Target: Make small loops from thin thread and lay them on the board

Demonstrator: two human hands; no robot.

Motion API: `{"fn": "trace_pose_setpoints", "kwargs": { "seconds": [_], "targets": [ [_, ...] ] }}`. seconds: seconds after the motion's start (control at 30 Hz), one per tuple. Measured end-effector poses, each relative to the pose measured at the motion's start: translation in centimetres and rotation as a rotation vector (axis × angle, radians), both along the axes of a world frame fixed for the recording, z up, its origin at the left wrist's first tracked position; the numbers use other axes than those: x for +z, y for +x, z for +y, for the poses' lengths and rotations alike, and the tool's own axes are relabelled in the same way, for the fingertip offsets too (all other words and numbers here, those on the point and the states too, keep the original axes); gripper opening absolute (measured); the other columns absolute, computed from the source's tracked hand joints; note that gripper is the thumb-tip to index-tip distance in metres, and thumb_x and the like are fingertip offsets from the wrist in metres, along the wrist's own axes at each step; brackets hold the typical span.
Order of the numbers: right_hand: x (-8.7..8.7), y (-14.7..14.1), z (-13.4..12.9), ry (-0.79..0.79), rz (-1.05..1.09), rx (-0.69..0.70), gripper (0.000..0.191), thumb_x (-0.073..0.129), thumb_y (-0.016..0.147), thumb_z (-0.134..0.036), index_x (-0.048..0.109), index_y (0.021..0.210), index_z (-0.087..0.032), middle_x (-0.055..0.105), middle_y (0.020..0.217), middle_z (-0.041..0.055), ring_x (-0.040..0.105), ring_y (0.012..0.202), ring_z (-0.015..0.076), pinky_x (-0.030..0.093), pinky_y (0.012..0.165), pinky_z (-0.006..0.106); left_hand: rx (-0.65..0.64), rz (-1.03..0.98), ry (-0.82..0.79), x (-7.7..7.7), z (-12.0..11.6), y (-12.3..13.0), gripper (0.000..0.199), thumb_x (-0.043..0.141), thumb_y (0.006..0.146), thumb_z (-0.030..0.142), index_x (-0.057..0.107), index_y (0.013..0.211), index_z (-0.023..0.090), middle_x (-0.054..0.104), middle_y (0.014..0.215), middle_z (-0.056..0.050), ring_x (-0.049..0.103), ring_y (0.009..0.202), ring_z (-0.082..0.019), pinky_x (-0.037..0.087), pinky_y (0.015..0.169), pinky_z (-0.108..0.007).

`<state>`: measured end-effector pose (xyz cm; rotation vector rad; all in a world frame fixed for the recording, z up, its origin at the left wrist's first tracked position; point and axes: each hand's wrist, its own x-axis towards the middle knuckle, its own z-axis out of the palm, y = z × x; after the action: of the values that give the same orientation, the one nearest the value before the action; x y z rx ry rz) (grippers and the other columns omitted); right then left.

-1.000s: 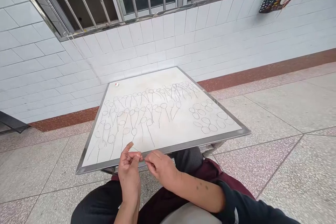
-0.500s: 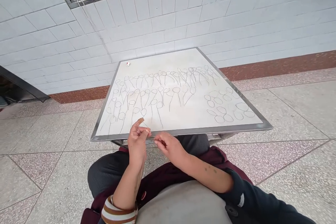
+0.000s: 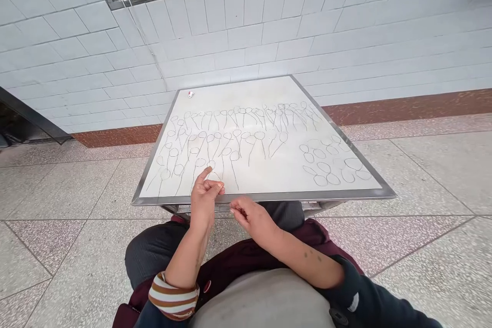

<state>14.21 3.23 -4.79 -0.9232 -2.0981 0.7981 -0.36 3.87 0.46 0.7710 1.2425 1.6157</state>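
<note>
My left hand [image 3: 203,199] is raised over the table's front edge, thumb and fingertips pinched on a thin dark wire, its index finger pointing up. A faint curve of that wire [image 3: 216,176] shows just above the pinch. Close by on the right, my right hand [image 3: 251,219] is closed, with thumb and index finger pressed together at a small dark end of what looks like the same wire. The stretch between the hands is too fine to follow. Beyond them, several wire loops with long tails [image 3: 235,171] lie in rows on the white tabletop [image 3: 269,177].
Several closed wire rings without long tails [image 3: 322,166] lie at the table's right side. A small red-and-white object [image 3: 190,94] sits at the far left corner. The table's metal rim [image 3: 330,195] runs in front of my knees. Behind stands a tiled wall [image 3: 246,36] with a barred window.
My hands have moved slightly apart, the right one a little to the right and down. The left hand's pinch has risen slightly. The camera view has shifted a little.
</note>
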Motion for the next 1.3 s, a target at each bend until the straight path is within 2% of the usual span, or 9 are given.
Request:
{"fn": "trace_pose_setpoints", "kwargs": {
  "seconds": [0.27,0.37,0.43,0.53,0.7,0.83,0.93,1.17,1.3],
  "targets": [
    [0.6,0.6,1.4,-0.083,0.066,-0.145,0.009,0.045,0.086,-0.019,0.052,0.082,-0.020,0.053,0.069,-0.0015,0.049,0.062,0.0127,0.039,0.059,0.023,-0.087,-0.001,-0.034,1.1,4.0,1.0,0.079,0.075,0.067,0.022,0.037,0.136,0.013,0.064,0.070,0.001,0.060,0.066,-0.012,0.048,0.069,-0.029],
    [0.5,0.9,3.0,-0.188,0.094,-0.263,0.009,0.045,0.085,-0.023,0.053,0.081,-0.020,0.053,0.065,-0.0025,0.049,0.058,0.0125,0.040,0.057,0.023,-0.156,0.042,-0.056,1.8,5.0,1.5,0.091,0.076,0.069,0.029,0.024,0.143,0.019,0.068,0.095,-0.010,0.066,0.081,-0.018,0.051,0.073,-0.033],
    [0.2,1.5,4.5,-0.236,0.098,-0.337,0.011,0.045,0.086,-0.025,0.053,0.081,-0.021,0.053,0.063,-0.0030,0.048,0.055,0.0124,0.040,0.055,0.023,-0.176,0.076,-0.063,1.9,5.2,1.7,0.091,0.074,0.071,0.036,0.020,0.144,0.024,0.062,0.116,-0.015,0.066,0.091,-0.021,0.051,0.075,-0.034],
    [-0.5,2.7,7.0,-0.272,0.078,-0.429,0.013,0.043,0.086,-0.026,0.054,0.082,-0.021,0.053,0.060,-0.0036,0.049,0.050,0.0124,0.040,0.051,0.023,-0.194,0.120,-0.089,1.2,4.6,1.9,0.080,0.069,0.075,0.041,0.028,0.141,0.024,0.054,0.128,-0.018,0.064,0.098,-0.022,0.051,0.075,-0.032],
    [-1.8,4.6,10.5,-0.383,0.018,-0.525,0.009,0.047,0.085,-0.020,0.052,0.078,-0.019,0.056,0.059,-0.0032,0.050,0.043,0.0104,0.039,0.047,0.023,-0.295,0.160,-0.207,-1.7,1.3,1.2,0.055,0.070,0.073,0.041,0.056,0.119,0.014,0.068,0.104,-0.017,0.066,0.087,-0.022,0.051,0.069,-0.031],
    [-2.1,4.9,11.8,-0.459,0.001,-0.555,0.008,0.047,0.087,-0.019,0.051,0.080,-0.018,0.059,0.061,-0.0015,0.052,0.041,0.0102,0.040,0.044,0.022,-0.323,0.181,-0.271,-3.3,-0.9,0.1,0.050,0.071,0.072,0.042,0.061,0.113,0.015,0.071,0.097,-0.014,0.066,0.083,-0.021,0.050,0.068,-0.031],
    [-1.8,4.7,12.1,-0.480,-0.001,-0.554,0.006,0.047,0.089,-0.020,0.049,0.083,-0.018,0.060,0.065,-0.0008,0.054,0.043,0.0095,0.040,0.042,0.020,-0.315,0.197,-0.287,-3.4,-1.6,-0.6,0.048,0.068,0.074,0.043,0.061,0.115,0.019,0.071,0.100,-0.011,0.065,0.087,-0.020,0.049,0.072,-0.030],
    [-1.2,4.7,12.0,-0.414,-0.056,-0.505,0.002,0.048,0.090,-0.019,0.050,0.088,-0.018,0.057,0.067,-0.0030,0.047,0.037,0.0060,0.037,0.038,0.018,-0.334,0.246,-0.273,-2.3,-1.8,-0.6,0.048,0.065,0.077,0.044,0.058,0.119,0.022,0.069,0.106,-0.009,0.064,0.087,-0.019,0.048,0.074,-0.030],
    [-1.1,5.3,11.4,-0.298,-0.089,-0.484,0.009,0.050,0.088,-0.015,0.056,0.093,-0.019,0.059,0.080,-0.0015,0.050,0.045,0.0051,0.042,0.047,0.019,-0.377,0.299,-0.266,-1.9,-2.1,-0.1,0.050,0.063,0.079,0.043,0.056,0.123,0.022,0.068,0.107,-0.009,0.064,0.091,-0.021,0.047,0.077,-0.031]
  ]
}}
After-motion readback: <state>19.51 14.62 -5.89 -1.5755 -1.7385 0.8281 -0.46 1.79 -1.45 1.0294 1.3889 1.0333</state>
